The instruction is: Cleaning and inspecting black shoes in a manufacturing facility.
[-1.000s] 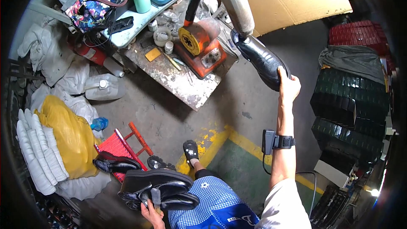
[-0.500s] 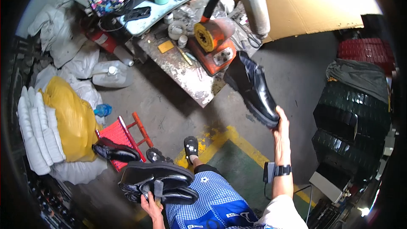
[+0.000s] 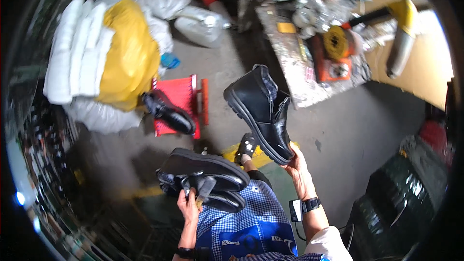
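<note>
My right hand [image 3: 298, 171] grips a black ankle boot [image 3: 261, 108] by its toe end and holds it up in the air, sole turned left, over the concrete floor. My left hand [image 3: 189, 204] is closed on a stack of black shoes [image 3: 203, 179] that rests on my lap, over a blue checked apron [image 3: 241, 222]. A dark watch sits on my right wrist [image 3: 311, 205]. My sandalled foot [image 3: 246, 146] shows between the two hands.
Another black shoe [image 3: 169, 112] lies on a red stool [image 3: 181, 101]. A yellow sack [image 3: 128, 58] and white sacks [image 3: 67, 63] are piled at left. A cluttered workbench [image 3: 299, 67] carries an orange machine [image 3: 333, 53]. Dark crates [image 3: 401, 198] stand at right.
My right hand has brought the boot down from near the orange machine toward my lap. The view has swung left and downward. My left hand stays on the stacked shoes.
</note>
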Demonstrator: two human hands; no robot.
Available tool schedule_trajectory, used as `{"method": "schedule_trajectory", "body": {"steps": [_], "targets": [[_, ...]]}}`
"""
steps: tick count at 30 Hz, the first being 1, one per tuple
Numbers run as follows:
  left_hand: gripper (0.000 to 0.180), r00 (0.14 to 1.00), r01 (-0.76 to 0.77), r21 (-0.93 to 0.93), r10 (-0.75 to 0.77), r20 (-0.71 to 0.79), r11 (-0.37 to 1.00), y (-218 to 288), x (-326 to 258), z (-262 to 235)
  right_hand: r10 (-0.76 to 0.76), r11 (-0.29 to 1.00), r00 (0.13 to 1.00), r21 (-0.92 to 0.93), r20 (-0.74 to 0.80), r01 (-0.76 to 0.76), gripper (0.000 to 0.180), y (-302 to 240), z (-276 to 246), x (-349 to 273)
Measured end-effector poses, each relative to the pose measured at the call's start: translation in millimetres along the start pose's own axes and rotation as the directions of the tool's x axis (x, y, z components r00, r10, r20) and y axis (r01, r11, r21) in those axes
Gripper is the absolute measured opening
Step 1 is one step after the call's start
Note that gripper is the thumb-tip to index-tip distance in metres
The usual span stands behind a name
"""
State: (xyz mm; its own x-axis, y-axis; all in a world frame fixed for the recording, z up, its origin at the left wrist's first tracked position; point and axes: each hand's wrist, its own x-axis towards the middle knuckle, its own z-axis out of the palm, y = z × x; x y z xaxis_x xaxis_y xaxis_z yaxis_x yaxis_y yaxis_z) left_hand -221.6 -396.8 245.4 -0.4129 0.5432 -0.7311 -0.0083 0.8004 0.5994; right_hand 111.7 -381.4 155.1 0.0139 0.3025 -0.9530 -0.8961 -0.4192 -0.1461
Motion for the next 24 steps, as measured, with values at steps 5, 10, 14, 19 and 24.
{"method": "schedule_trajectory", "body": {"steps": [5,10,14,19,24], "targets": [[0.018,0.999,0.042,-0.105,-0.044,-0.015,0.994,-23.8,26.2,-28.9,0.017,0.990,0.986,-0.142,0.166,0.007,0.039,54.8,57.9,71.3],[0.015,0.996,0.049,-0.148,-0.059,-0.061,0.988,-44.6,51.9,-65.8,-0.042,0.943,0.974,-0.313,0.224,0.112,0.042,108.9,118.3,154.6],[0.017,0.980,-0.138,-0.041,0.131,-0.147,0.990,-91.6,78.0,-104.8,-0.101,0.884,0.950,-0.412,0.297,0.223,0.042,138.3,168.2,202.8],[0.012,0.965,0.045,-0.309,-0.122,-0.234,0.950,-73.2,94.0,-117.5,-0.116,0.752,0.951,-0.601,0.286,0.272,0.052,157.6,211.0,244.6],[0.014,0.930,0.136,-0.360,-0.244,-0.273,0.923,-70.7,107.2,-130.8,-0.492,0.741,0.858,-0.589,-0.148,0.323,0.083,209.4,190.2,261.3]]}}
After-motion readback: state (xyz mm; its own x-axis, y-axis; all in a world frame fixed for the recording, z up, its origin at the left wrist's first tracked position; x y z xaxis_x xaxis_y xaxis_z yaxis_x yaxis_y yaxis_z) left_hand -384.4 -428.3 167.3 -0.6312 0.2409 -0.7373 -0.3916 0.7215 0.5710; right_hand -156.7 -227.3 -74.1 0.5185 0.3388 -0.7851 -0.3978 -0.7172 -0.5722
